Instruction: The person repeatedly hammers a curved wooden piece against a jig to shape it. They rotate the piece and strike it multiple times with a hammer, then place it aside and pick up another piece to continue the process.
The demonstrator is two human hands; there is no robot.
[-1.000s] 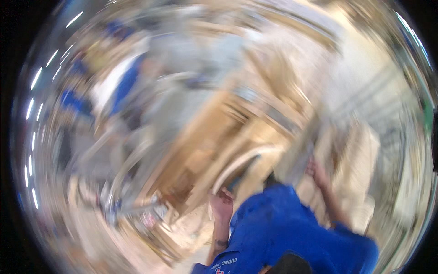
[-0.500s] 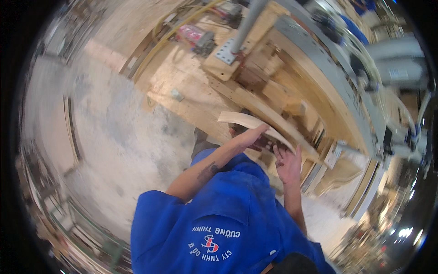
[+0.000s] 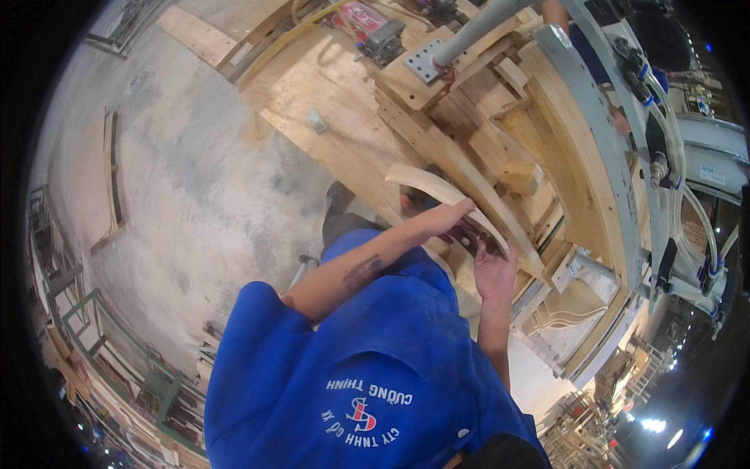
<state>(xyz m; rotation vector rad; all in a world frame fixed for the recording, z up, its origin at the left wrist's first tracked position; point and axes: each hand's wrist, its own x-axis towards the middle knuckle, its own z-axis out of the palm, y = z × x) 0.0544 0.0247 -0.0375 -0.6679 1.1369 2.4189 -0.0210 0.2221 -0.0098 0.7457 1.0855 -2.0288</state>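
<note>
Floor: bare concrete floor [image 3: 180, 180] fills the left of the frame, with a thin curved wood strip [image 3: 112, 176] lying on it at far left.
Plywood sheet: a pale plywood sheet [image 3: 328, 102] lies at upper centre, a small light-coloured block [image 3: 316, 121] resting on it.
Left hand: the left hand [image 3: 449, 217], its forearm crossing from lower left to centre, lies on top of the curved wooden piece [image 3: 437, 191] with fingers wrapped over its edge, grasping it.
Curved wooden piece: pale, bowed, just right of the frame's centre, running from upper left down to lower right, lying against the stacked timber.
Right hand: the right hand [image 3: 494, 266] sits just below the piece's lower end, fingertips up at its underside; whether it truly grips cannot be told.
Timber stack: wooden beams [image 3: 484, 117] pile up at upper right, with a grey metal pipe [image 3: 480, 27] on a bolted plate.
Machine: a grey metal frame [image 3: 601, 133] with hoses curves down the right edge.
</note>
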